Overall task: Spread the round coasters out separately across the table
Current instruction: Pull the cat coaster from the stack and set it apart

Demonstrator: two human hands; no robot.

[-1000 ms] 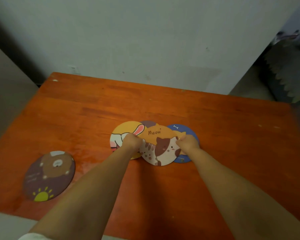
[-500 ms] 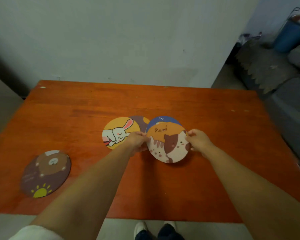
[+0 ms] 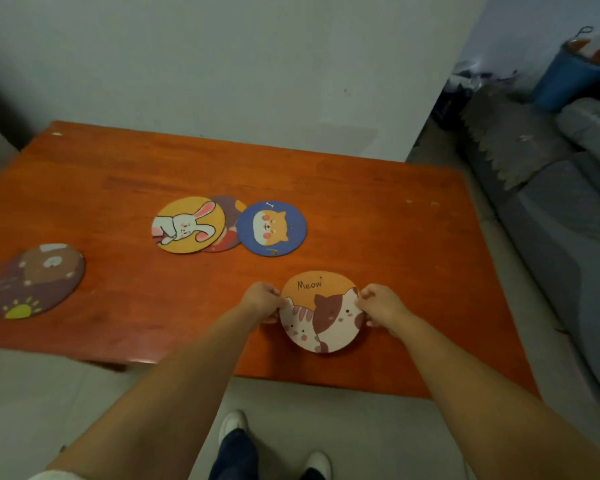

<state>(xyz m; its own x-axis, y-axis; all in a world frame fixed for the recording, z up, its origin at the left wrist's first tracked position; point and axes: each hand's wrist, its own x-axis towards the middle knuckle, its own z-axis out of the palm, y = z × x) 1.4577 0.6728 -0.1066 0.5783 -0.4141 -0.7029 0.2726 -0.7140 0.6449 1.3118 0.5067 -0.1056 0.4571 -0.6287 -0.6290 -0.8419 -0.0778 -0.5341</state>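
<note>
Head view: "Meow" coaster [image 3: 323, 311] between both hands.

Home (sofa [image 3: 565, 209], wooden table [image 3: 378, 209])

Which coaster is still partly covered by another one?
The dark maroon coaster, tucked under the yellow rabbit coaster and the blue dog coaster's edge. The cat and bear coasters lie fully exposed.

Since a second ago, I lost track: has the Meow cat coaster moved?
Yes. The Meow cat coaster has come off the pile toward the table's near edge, clear of the blue dog coaster.
</note>
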